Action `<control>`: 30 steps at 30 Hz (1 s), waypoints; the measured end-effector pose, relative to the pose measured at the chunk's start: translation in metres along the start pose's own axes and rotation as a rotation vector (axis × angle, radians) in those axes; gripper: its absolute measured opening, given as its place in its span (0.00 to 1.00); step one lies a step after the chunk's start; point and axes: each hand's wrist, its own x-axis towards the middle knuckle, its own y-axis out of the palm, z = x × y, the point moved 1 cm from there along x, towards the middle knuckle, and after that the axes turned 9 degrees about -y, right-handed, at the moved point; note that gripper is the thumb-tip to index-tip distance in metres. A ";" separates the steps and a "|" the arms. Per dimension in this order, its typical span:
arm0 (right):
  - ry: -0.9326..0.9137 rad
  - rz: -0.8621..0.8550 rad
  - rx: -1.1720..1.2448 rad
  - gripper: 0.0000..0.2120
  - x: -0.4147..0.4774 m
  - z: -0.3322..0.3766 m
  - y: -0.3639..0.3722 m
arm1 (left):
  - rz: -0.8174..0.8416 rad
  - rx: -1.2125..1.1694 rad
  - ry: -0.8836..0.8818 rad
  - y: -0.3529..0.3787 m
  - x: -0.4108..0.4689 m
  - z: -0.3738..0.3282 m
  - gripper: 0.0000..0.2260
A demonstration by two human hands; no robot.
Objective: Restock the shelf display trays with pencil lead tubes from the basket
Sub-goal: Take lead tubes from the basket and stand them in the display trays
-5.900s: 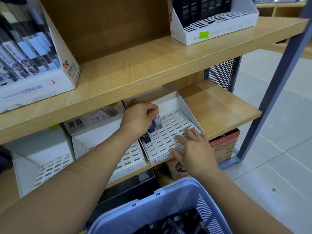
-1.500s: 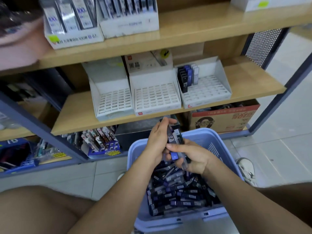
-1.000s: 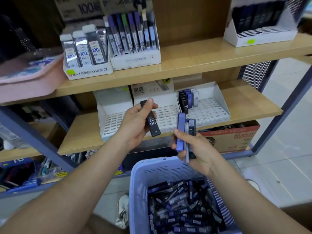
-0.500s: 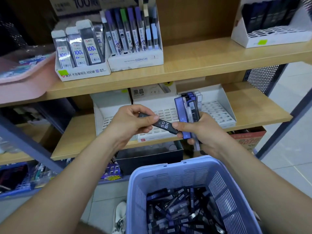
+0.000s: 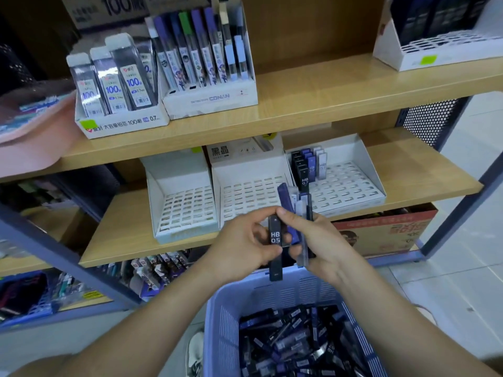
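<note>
My left hand (image 5: 239, 244) pinches a black lead tube (image 5: 275, 247) marked HB 0.5, held upright above the basket. My right hand (image 5: 324, 246) grips a bunch of tubes (image 5: 295, 210), purple, clear and black, and its fingertips touch the top of the black tube. Below my hands the lilac plastic basket (image 5: 294, 288) holds several dark tubes. On the middle shelf stand three white slotted trays: the left tray (image 5: 185, 210) and middle tray (image 5: 250, 191) hold nothing, the right tray (image 5: 351, 183) has several tubes at its back left.
The upper shelf (image 5: 313, 104) carries boxes of 100-lead packs, a Conan tube display and a white tray at far right. A red-printed cardboard box (image 5: 386, 229) sits under the middle shelf. Blue steel uprights (image 5: 460, 186) frame the shelving. Tiled floor lies at right.
The black HB 0.5 tube has turned from lying sideways to upright between my hands. Both hands sit slightly lower, closer to the basket rim. The view has shifted a little.
</note>
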 end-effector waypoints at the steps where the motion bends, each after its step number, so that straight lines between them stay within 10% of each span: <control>1: 0.000 -0.026 0.000 0.13 0.003 -0.001 -0.002 | -0.035 0.003 0.000 -0.001 0.003 0.001 0.25; 16: -0.468 0.069 -1.360 0.10 0.066 -0.035 -0.020 | -0.354 -0.024 -0.029 -0.071 0.077 0.021 0.06; 30: -0.360 -0.091 -0.706 0.04 0.062 -0.034 -0.043 | -0.354 -0.026 0.068 -0.046 0.132 0.017 0.05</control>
